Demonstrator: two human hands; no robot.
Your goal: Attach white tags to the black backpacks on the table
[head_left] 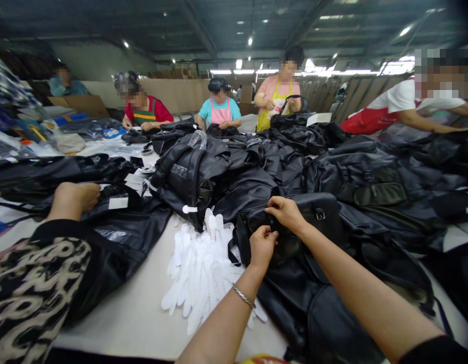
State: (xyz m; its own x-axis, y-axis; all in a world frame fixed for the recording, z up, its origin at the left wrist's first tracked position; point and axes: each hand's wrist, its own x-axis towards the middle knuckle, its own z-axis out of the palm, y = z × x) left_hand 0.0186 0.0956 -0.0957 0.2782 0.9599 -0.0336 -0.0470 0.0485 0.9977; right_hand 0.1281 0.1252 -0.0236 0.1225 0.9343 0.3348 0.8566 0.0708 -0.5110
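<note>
A black leather-like bag [328, 232] with a small metal buckle lies in front of me on the pile. My right hand [285, 212] pinches the bag near its upper left part, thumb and fingertips together. Just below and to the left, my left hand [262, 246], with a twisted bracelet on its wrist, is closed in a pinch against the same bag. The exact bit of material between the fingers is too small to make out. White paddle-shaped strips [198, 273] lie in a loose heap left of my left forearm.
More black bags [192, 172] are heaped across the pale table [116, 323]. At left, a co-worker's hand [77, 197] in a patterned sleeve rests over another bag with a white label [118, 203]. Several people stand along the far side, handling bags.
</note>
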